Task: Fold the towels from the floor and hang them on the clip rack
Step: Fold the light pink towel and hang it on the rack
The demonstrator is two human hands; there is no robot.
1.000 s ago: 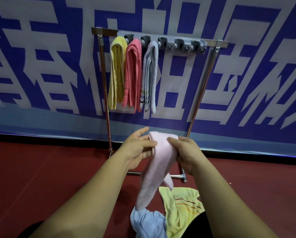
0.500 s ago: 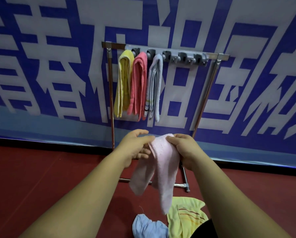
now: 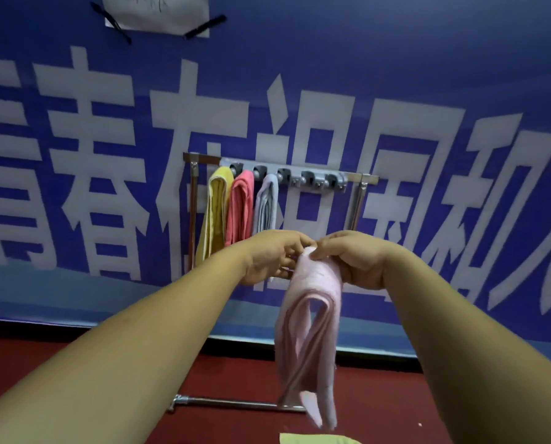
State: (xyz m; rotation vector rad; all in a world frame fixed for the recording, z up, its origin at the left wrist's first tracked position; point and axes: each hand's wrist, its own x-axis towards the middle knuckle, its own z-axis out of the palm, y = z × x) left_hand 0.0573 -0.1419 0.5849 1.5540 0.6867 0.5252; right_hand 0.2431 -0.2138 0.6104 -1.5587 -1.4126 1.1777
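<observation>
A pale pink towel [image 3: 312, 318], folded lengthwise, hangs down from both my hands. My left hand [image 3: 275, 256] and my right hand [image 3: 352, 257] pinch its top fold, close together, in front of the clip rack [image 3: 312, 181]. The rack's grey bar holds three hanging towels at its left end: a yellow towel [image 3: 215, 213], a coral pink towel [image 3: 240, 208] and a light grey towel [image 3: 266, 205]. The clips to their right are bare. A corner of a yellow-green towel [image 3: 316, 439] lies on the floor at the bottom edge.
The rack stands on metal legs with a floor crossbar [image 3: 235, 403] on red flooring [image 3: 59, 350]. Behind it hangs a blue banner [image 3: 428, 75] with big white characters. A white paper [image 3: 155, 12] is taped high on the banner.
My hands have lifted the pink towel higher and the view has tilted up. The blue towel on the floor has dropped out of sight and only a corner of the yellow-green one shows.
</observation>
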